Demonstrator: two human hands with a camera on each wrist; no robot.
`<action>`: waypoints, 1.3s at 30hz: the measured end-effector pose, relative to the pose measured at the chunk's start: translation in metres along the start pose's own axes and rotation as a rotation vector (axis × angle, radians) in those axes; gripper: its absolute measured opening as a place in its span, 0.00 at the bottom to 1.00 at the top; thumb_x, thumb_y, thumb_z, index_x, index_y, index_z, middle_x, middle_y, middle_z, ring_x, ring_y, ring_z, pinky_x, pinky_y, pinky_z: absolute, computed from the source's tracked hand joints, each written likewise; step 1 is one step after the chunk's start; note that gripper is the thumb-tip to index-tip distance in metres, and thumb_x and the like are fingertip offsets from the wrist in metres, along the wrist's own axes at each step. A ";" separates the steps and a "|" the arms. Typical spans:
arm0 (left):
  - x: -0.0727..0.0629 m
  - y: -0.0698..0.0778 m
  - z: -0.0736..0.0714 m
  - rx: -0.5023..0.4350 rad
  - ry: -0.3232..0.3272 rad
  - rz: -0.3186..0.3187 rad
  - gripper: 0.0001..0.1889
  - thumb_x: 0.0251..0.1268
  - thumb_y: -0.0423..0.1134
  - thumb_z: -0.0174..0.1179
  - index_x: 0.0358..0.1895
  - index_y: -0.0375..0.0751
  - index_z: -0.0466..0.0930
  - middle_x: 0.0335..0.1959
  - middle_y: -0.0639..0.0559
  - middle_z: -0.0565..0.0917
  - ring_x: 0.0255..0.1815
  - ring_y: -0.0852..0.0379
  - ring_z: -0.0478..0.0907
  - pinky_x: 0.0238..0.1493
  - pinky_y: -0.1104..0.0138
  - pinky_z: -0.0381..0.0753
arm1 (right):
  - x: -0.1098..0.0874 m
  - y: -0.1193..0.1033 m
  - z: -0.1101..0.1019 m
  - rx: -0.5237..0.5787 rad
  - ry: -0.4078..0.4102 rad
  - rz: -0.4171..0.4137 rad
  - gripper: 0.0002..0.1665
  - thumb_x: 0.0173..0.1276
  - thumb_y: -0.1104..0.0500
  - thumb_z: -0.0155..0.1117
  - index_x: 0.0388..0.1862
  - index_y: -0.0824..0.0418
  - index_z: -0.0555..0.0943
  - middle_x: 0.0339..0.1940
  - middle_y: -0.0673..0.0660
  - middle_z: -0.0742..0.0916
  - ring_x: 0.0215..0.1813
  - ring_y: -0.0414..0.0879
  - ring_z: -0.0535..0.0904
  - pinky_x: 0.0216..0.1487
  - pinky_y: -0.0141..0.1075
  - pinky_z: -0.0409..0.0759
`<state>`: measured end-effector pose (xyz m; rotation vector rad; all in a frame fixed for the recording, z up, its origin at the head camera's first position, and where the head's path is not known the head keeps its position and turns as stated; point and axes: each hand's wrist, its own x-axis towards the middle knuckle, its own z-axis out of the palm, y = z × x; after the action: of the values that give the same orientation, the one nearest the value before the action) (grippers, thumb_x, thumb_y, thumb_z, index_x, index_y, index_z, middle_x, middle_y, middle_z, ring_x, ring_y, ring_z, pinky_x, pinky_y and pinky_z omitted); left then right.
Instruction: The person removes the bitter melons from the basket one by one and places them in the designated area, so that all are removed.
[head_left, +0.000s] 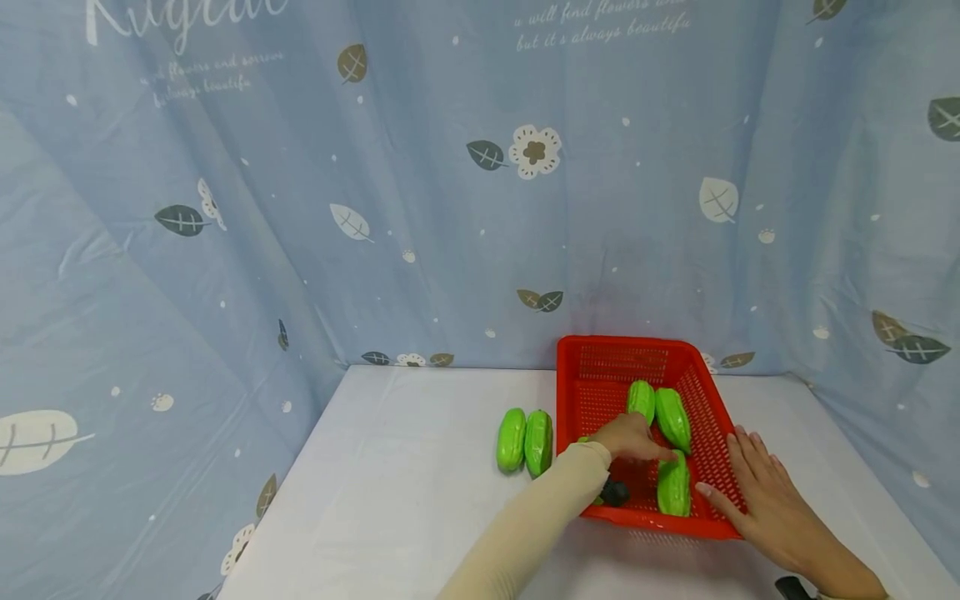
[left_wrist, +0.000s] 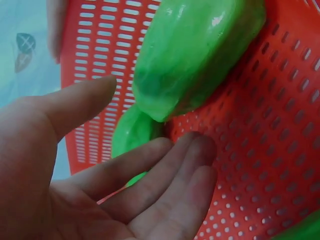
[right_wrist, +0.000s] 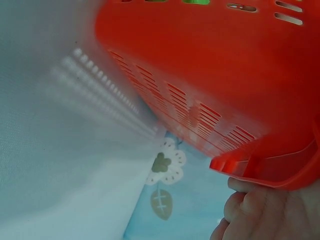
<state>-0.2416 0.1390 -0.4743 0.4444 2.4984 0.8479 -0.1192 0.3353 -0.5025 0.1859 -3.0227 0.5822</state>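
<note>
Inside a red perforated basket (head_left: pixel 632 340), my left hand (head_left: pixel 633 437) reaches over several oblong, ridged, bright green gourds. One gourd (head_left: pixel 673 487) lies at the near right, partly under the fingertips. Two more gourds (head_left: pixel 672 419) lie side by side at the back. In the left wrist view, the left hand (left_wrist: pixel 125 200) has loosely bent fingers with no gourd between them, and a large gourd (left_wrist: pixel 195 55) sits just beyond. My right hand (head_left: pixel 780 504) lies along the basket's right rim, fingers extended; the right wrist view shows the hand (right_wrist: pixel 270 212) against the rim.
Two green gourds (head_left: pixel 512 440) lie together on the white table (head_left: pixel 405 467), left of the basket. Another gourd inside the basket is mostly hidden by the left forearm. A blue printed curtain (head_left: pixel 450 208) hangs behind and to both sides.
</note>
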 end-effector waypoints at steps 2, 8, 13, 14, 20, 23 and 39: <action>-0.002 0.002 0.000 0.010 -0.014 -0.004 0.27 0.60 0.53 0.75 0.15 0.40 0.75 0.09 0.51 0.71 0.14 0.55 0.69 0.24 0.61 0.81 | -0.001 -0.001 0.000 0.008 -0.002 -0.005 0.59 0.79 0.35 0.52 0.81 0.78 0.41 0.83 0.80 0.46 0.85 0.71 0.26 0.74 0.43 0.04; -0.003 0.006 0.003 0.088 -0.052 -0.008 0.28 0.59 0.57 0.74 0.15 0.45 0.71 0.10 0.53 0.69 0.17 0.56 0.72 0.23 0.65 0.79 | 0.000 -0.001 0.000 -0.001 -0.010 0.002 0.59 0.80 0.35 0.51 0.81 0.78 0.41 0.83 0.80 0.46 0.85 0.71 0.27 0.74 0.43 0.03; 0.000 0.007 0.006 0.117 -0.105 0.000 0.30 0.57 0.58 0.75 0.14 0.47 0.65 0.09 0.56 0.63 0.16 0.56 0.68 0.19 0.68 0.69 | 0.001 0.000 0.002 -0.002 -0.004 -0.002 0.59 0.80 0.35 0.51 0.81 0.78 0.41 0.83 0.80 0.46 0.85 0.70 0.27 0.73 0.40 0.03; 0.000 0.008 0.006 0.120 -0.108 0.000 0.31 0.57 0.58 0.75 0.14 0.47 0.64 0.09 0.57 0.62 0.16 0.56 0.67 0.19 0.68 0.68 | 0.001 0.000 0.002 0.000 -0.006 0.000 0.59 0.80 0.35 0.51 0.81 0.78 0.41 0.83 0.80 0.46 0.85 0.70 0.27 0.73 0.41 0.03; -0.001 0.009 0.008 0.136 -0.095 -0.006 0.27 0.57 0.58 0.76 0.20 0.46 0.68 0.14 0.56 0.64 0.19 0.56 0.71 0.22 0.67 0.72 | 0.002 -0.001 0.002 0.006 -0.015 0.013 0.60 0.79 0.34 0.52 0.81 0.79 0.41 0.83 0.81 0.47 0.85 0.72 0.29 0.73 0.43 0.04; -0.004 0.010 0.007 0.114 -0.097 -0.001 0.24 0.57 0.56 0.76 0.23 0.45 0.73 0.17 0.55 0.71 0.22 0.57 0.76 0.25 0.68 0.77 | 0.002 -0.001 0.002 0.001 -0.015 0.019 0.60 0.78 0.34 0.52 0.81 0.79 0.42 0.82 0.81 0.48 0.85 0.74 0.31 0.71 0.39 0.03; -0.002 0.008 0.002 -0.074 -0.081 0.007 0.27 0.58 0.41 0.77 0.12 0.46 0.65 0.24 0.41 0.87 0.23 0.52 0.87 0.24 0.66 0.87 | 0.001 0.002 0.002 -0.002 -0.002 -0.002 0.59 0.79 0.35 0.51 0.82 0.78 0.40 0.83 0.80 0.47 0.85 0.71 0.28 0.71 0.37 0.03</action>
<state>-0.2374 0.1455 -0.4697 0.4532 2.3845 0.9031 -0.1205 0.3365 -0.5047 0.1903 -3.0250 0.5789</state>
